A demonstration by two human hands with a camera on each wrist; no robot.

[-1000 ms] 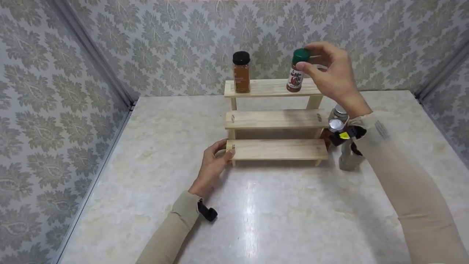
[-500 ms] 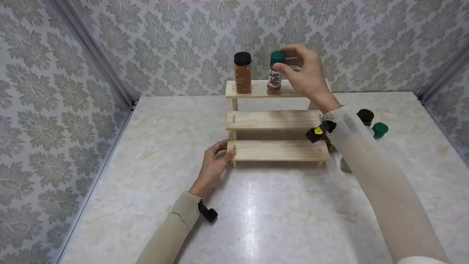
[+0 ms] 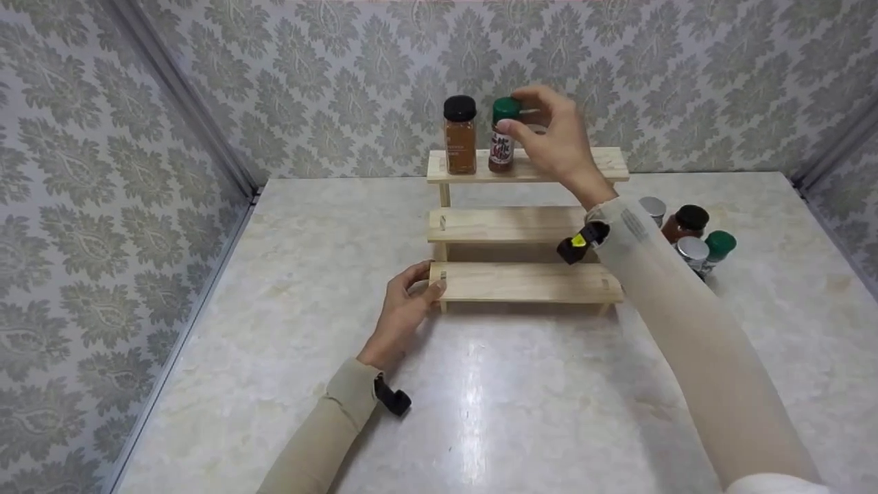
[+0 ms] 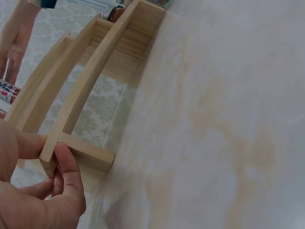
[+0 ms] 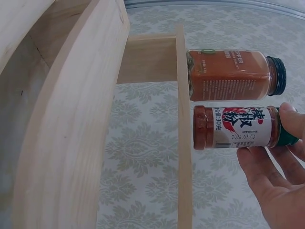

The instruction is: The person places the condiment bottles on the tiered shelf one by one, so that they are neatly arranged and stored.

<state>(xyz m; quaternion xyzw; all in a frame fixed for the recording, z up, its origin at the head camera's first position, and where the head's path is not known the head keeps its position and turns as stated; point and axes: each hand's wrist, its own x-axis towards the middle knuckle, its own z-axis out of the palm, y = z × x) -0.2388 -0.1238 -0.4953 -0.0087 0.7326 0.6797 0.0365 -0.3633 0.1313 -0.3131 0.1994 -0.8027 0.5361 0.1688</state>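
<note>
A three-step wooden rack (image 3: 521, 283) stands on the table. My left hand (image 3: 405, 309) pinches the left end of its lowest step, thumb on top and fingers beneath, as the left wrist view (image 4: 52, 191) also shows. At the top step, my right hand (image 3: 554, 140) grips a small chili powder jar (image 5: 233, 127) by its green cap. The jar is upright, its base at or just above the board; a slim gap seems to show in the right wrist view. Close on its left stands a taller, black-capped pepper jar (image 3: 460, 137), apart from it.
Right of the rack, several more jars stand together: a green-capped jar (image 3: 720, 243), a black-capped jar (image 3: 688, 219) and silver-lidded jars (image 3: 693, 250). My right forearm hides part of that group. A patterned wall (image 3: 384, 82) rises close behind the rack.
My right hand has carried the chili powder jar leftward along the top step, closer to the pepper jar. The left hand keeps its hold on the rack. More jars show at right.
</note>
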